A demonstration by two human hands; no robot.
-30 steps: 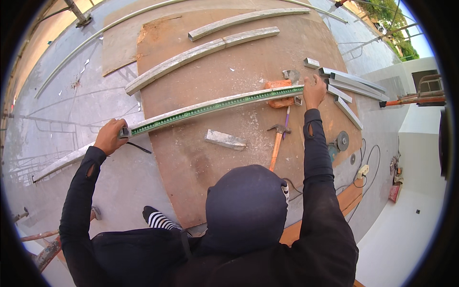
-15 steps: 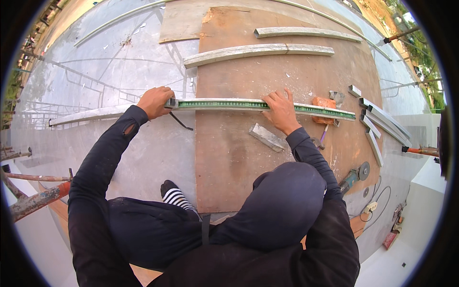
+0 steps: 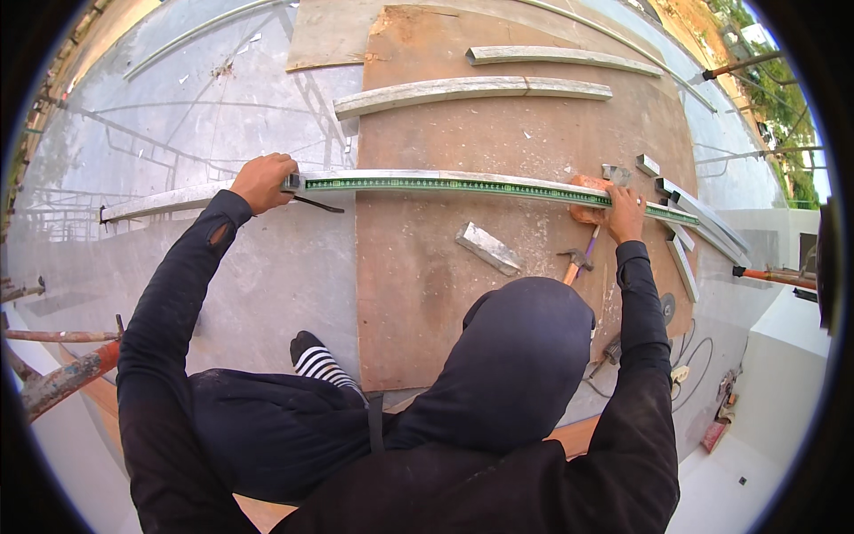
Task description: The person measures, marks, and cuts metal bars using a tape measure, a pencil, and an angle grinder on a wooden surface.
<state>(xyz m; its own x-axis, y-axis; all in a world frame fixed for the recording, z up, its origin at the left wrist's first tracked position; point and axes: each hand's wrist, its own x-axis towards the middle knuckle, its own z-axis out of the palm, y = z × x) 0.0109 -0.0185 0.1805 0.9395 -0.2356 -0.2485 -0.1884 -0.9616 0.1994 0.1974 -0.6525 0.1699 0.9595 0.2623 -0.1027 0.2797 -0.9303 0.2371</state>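
Observation:
A long silvery metal bar [image 3: 169,201] runs left to right before me, with the green blade of a tape measure [image 3: 463,185] stretched along it. My left hand [image 3: 264,182] is closed round the tape's case [image 3: 291,182] near the bar's middle; a dark strap hangs from the case. Farther right, my right hand [image 3: 627,214] grips the blade against the bar, close to the blade's far end. Just left of that hand, an orange brick [image 3: 583,214] sits partly under the bar. A hammer [image 3: 576,261] with a claw head lies nearer to me.
Brown plywood [image 3: 427,294] covers part of the grey floor. Two metal bars [image 3: 471,92] lie beyond, and several short offcuts [image 3: 680,267] at the right. One short piece [image 3: 487,247] lies before my knee. My right arm partly hides an angle grinder [image 3: 610,349]. Scaffold pipes [image 3: 76,378] stand left.
My right hand has slid right along the blade, past the brick. The tape's case and my left hand have shifted slightly left, and more of the blade shows.

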